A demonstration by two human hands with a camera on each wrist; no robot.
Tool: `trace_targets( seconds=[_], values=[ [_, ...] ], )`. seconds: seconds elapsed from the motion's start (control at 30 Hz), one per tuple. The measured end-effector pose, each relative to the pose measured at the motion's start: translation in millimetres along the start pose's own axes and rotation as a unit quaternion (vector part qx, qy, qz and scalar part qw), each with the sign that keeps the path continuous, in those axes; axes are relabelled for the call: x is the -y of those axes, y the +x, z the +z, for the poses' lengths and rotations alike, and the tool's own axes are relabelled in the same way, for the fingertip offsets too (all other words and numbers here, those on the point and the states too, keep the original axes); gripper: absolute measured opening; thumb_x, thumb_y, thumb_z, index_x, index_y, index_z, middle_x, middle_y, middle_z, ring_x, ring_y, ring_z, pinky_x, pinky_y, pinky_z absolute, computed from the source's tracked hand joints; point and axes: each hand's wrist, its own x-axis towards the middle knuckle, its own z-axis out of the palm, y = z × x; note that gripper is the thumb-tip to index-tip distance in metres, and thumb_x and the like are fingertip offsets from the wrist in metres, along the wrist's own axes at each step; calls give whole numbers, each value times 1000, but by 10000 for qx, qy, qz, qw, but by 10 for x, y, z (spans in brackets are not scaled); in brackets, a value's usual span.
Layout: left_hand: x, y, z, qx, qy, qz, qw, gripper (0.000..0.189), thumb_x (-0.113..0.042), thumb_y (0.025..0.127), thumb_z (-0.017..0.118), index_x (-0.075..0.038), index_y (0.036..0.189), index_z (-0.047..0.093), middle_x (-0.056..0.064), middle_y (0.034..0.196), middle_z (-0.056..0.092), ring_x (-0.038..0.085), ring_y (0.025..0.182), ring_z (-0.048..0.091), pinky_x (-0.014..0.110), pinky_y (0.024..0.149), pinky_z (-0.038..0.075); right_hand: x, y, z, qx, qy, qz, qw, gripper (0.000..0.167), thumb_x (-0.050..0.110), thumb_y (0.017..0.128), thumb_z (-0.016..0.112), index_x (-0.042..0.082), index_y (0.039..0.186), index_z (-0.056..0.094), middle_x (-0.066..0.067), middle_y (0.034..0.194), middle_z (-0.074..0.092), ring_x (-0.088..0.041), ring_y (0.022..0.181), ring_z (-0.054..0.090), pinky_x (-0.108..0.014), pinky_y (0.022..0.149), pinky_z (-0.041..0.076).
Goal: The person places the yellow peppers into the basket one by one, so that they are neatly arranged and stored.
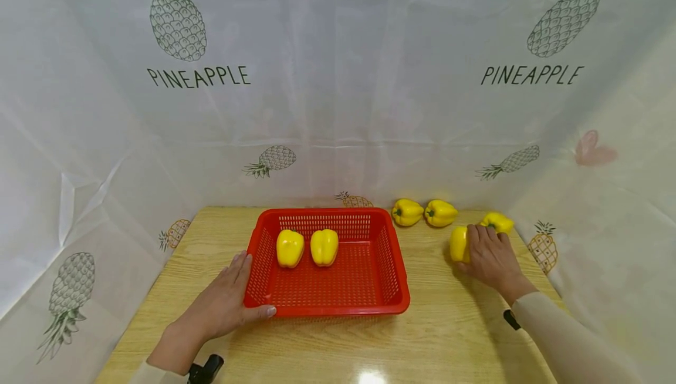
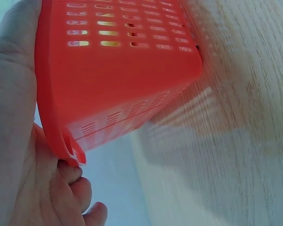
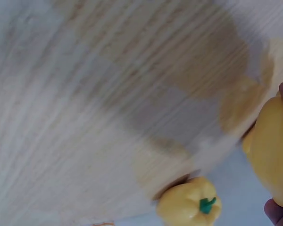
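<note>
Tabletop (image 1: 317,343) in pale wood grain fills the bottom of my head view. Toward its left edge I have the left hand (image 1: 224,299), fingers laid straight along a red basket's (image 1: 338,312) left rim, thumb resting on the near rim by that corner. Inside sit a left pepper (image 1: 290,249) and a middle pepper (image 1: 324,248), both yellow, slightly apart, nearer the far wall. Toward the tabletop's right edge, my right hand (image 1: 491,258) grips a held pepper (image 1: 458,243) between fingers and thumb; I cannot tell whether it touches the wood. Just beyond, near the far right corner, a corner pepper (image 1: 499,221) is partly hidden. Along the far edge lie two stemmed peppers (image 1: 407,212) (image 1: 441,213), side by side. Behind hangs a pineapple-printed sheet (image 1: 338,108).
</note>
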Motion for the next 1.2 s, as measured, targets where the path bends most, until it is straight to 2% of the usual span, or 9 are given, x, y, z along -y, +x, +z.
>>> trace_targets(
  seconds=[0.43,0.9,1.2],
  values=[
    [-14,1,-6,-119,174,57,9998,132,-82,82,68,11,163,22,32,170,24,49,157,27,64,127,27,88,179,-125,87,107,-97,9999,103,54,67,96,-8,129,42,-28,115,57,-46,104,55,-59,81,47],
    [-20,-5,-9,-120,293,95,9995,134,-85,81,65,11,163,21,32,170,22,50,158,24,66,125,28,291,408,-251,75,140,-268,9995,96,53,68,95,-7,123,44,-26,110,58,-47,104,56,-58,82,47],
    [-25,-5,-14,-30,315,40,9995,135,-86,80,65,10,163,21,31,171,23,49,157,26,65,126,27,430,532,-365,145,116,-359,9992,95,56,72,91,-7,127,46,-27,116,61,-46,110,57,-61,89,49]
  ],
)
